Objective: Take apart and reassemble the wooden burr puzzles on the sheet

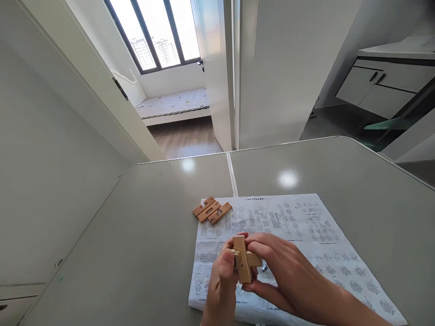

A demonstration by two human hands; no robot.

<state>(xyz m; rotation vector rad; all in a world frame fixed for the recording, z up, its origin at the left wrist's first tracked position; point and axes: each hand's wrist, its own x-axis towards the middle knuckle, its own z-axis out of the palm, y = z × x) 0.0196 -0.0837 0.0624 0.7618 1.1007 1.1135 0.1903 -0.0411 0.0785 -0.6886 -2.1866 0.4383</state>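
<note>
Held blocks (242, 262): smooth pale wood. Numbered pieces (214, 208): smooth wood. Sheet (299, 224): matt paper. Tabletop (152, 240): smooth, glossy.

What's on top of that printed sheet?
Three wooden pieces overlap the sheet at its far left corner. The left hand and right hand hold wooden blocks above, near something small and shiny; what they cover is hidden.

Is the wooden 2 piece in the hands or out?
Out: piece 2 lies between two other pieces, apart from the left hand and right hand.
</note>
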